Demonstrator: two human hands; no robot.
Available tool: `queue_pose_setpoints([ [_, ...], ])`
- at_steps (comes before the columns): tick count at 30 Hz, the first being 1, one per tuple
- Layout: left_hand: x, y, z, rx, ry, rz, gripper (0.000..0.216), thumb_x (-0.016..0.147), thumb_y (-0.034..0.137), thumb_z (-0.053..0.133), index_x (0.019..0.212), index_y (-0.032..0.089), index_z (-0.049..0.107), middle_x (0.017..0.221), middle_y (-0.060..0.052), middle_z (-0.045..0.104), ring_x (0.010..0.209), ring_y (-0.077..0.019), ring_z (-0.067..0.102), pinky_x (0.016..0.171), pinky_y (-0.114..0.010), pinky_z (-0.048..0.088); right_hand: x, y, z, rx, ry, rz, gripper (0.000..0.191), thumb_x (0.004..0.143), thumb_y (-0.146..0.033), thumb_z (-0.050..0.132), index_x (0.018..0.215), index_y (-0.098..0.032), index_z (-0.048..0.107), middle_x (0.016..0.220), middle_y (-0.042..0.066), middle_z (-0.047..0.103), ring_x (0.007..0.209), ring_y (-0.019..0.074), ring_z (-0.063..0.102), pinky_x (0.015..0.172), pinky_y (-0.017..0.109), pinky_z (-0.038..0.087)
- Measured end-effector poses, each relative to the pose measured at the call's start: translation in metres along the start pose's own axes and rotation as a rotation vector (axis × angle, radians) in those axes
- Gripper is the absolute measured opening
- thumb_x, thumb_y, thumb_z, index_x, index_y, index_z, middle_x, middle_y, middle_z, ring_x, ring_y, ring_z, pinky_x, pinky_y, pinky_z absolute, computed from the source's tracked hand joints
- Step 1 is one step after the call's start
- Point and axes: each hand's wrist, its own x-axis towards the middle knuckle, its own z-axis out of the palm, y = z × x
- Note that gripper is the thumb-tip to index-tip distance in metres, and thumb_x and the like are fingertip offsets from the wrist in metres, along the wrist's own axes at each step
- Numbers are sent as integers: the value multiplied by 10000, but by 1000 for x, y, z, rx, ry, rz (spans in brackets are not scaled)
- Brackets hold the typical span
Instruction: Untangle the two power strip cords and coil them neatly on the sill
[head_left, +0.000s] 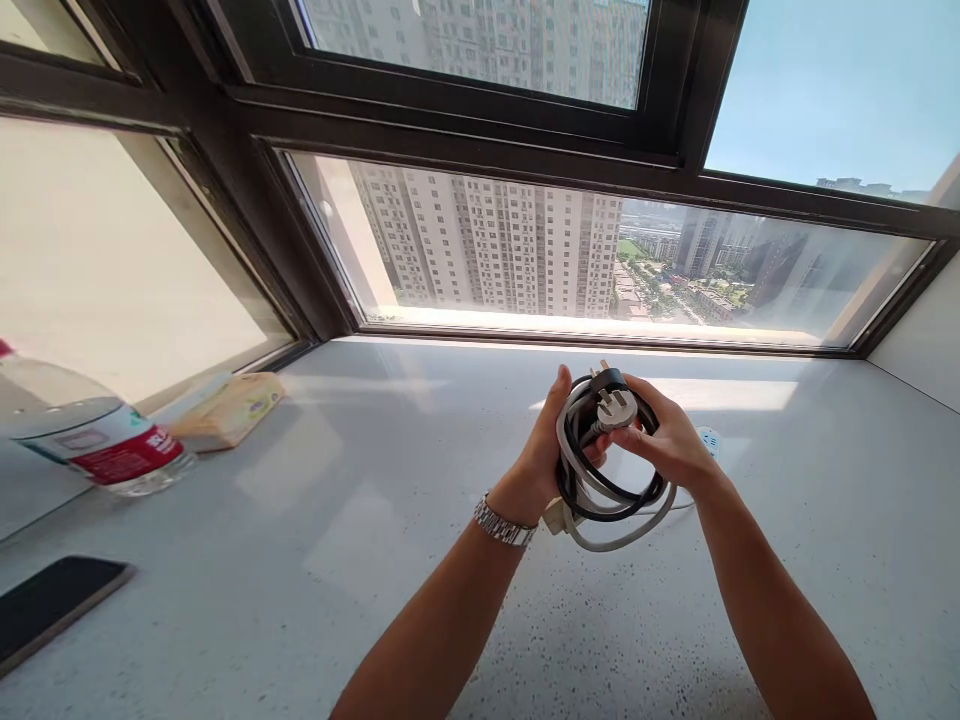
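Note:
Coiled black and grey power cords (pixel 615 515) hang between my two hands above the pale speckled sill. My left hand (pixel 544 450), with a metal watch band at the wrist, is closed around the left side of the coil, thumb pointing up. On the right, my right hand (pixel 671 435) pinches the grey three-pin plug (pixel 616 408) at the top of the coil. A black plug (pixel 606 380) sits right behind it, its pins pointing up. Below my left hand a beige connector end (pixel 555 517) shows in part. The fingers behind the coil are partly hidden.
A large plastic bottle with a red and white label (pixel 127 450) stands at the left, beside a pack of tissues (pixel 232 408). A dark phone (pixel 60 605) lies nearer. Behind my right hand is a white socket piece (pixel 709 441). Dark-framed windows (pixel 480 150) border the sill (pixel 375 600).

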Motion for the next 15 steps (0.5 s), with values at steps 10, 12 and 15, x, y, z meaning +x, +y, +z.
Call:
queue_pose_setpoints([
  [10, -20, 31, -10, 607, -25, 379, 679, 672, 601, 749, 1178, 173, 602, 1142, -135, 660, 927, -230, 665, 751, -307, 562, -1, 2, 3, -86, 129, 7, 621, 740, -474, 730, 1306, -244, 615, 1010, 59, 690, 742, 166, 563, 551, 254, 412],
  [12, -24, 32, -7, 831, -42, 434, 761, 611, 479, 837, 1258, 187, 562, 1266, -148, 603, 1119, -284, 599, 910, -361, 515, -2, 2, 5, -142, 131, -15, 598, 743, -476, 728, 1289, -251, 627, 1018, 64, 698, 794, 196, 589, 603, 284, 455],
  [15, -23, 25, -1, 1098, 87, 530, 748, 589, 397, 853, 1239, 180, 555, 1226, -148, 601, 1104, -303, 588, 917, -414, 496, -4, 2, 9, -281, 180, -30, 603, 723, -441, 749, 1279, -243, 630, 1028, 83, 705, 811, 216, 607, 685, 330, 492],
])
